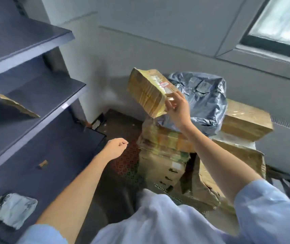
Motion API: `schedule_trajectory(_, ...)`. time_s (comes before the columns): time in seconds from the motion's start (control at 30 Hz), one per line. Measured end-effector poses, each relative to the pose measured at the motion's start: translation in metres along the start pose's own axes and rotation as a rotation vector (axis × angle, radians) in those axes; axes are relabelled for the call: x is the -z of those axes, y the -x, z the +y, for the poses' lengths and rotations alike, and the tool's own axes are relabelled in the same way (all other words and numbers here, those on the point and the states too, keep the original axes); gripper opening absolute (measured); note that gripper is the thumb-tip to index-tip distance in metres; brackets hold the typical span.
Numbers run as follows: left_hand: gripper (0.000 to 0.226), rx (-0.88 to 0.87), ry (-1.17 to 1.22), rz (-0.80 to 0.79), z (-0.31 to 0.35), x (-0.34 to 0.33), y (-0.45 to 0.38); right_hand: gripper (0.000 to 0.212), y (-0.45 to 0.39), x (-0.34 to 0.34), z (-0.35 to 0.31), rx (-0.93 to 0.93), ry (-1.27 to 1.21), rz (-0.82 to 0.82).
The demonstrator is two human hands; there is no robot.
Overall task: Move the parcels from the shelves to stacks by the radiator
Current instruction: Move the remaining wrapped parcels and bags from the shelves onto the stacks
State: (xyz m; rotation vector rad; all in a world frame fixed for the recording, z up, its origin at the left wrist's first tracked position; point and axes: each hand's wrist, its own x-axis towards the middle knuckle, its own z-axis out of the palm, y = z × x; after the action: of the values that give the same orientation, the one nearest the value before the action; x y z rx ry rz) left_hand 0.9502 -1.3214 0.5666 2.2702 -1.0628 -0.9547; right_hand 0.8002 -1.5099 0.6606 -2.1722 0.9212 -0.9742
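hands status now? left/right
Left hand: curled shut, holding nothing.
Right hand: gripping a taped brown parcel above the stack.

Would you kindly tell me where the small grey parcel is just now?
In the head view, the small grey parcel lies at lower left on a low shelf of the dark shelving, well left of the left hand and the stacks.

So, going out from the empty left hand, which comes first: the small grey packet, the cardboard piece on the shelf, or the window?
1. Small grey packet, below-left of the left hand, low on the shelving.
2. Cardboard piece, upper left, on a shelf; close to call with the packet.
3. Window, far upper right.
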Motion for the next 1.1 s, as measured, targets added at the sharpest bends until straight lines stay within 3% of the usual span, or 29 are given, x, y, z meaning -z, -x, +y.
schedule_trajectory(0.23, 0.026, -0.198, -0.029, -0.055, 0.111, -0.043, -0.041, 0.014, -0.011, 0.132, 0.074, -0.124, 0.087, 0.366)
schedule_trajectory(0.4, 0.025, -0.337, -0.018, -0.035, 0.195, -0.079, -0.075, 0.016, -0.015, 0.195, 0.145, -0.247, 0.177, 0.443)
schedule_trajectory(0.6, 0.022, -0.423, 0.059, -0.095, 0.309, -0.152, -0.101, 0.014, -0.005, 0.243, 0.237, -0.410, 0.238, 0.384)
schedule_trajectory(0.73, 0.024, -0.440, 0.051, -0.221, 0.355, -0.205, -0.108, 0.013, 0.012, 0.275, 0.299, -0.496, 0.292, 0.292)
schedule_trajectory(0.93, 0.027, -0.244, -0.092, -0.445, 0.357, -0.270, -0.118, 0.011, 0.034, 0.303, 0.369, -0.571, 0.264, 0.117)
schedule_trajectory(1.1, 0.028, -0.129, -0.212, -0.509, 0.347, -0.295, -0.118, 0.014, 0.009, 0.300, 0.396, -0.564, 0.072, -0.063)
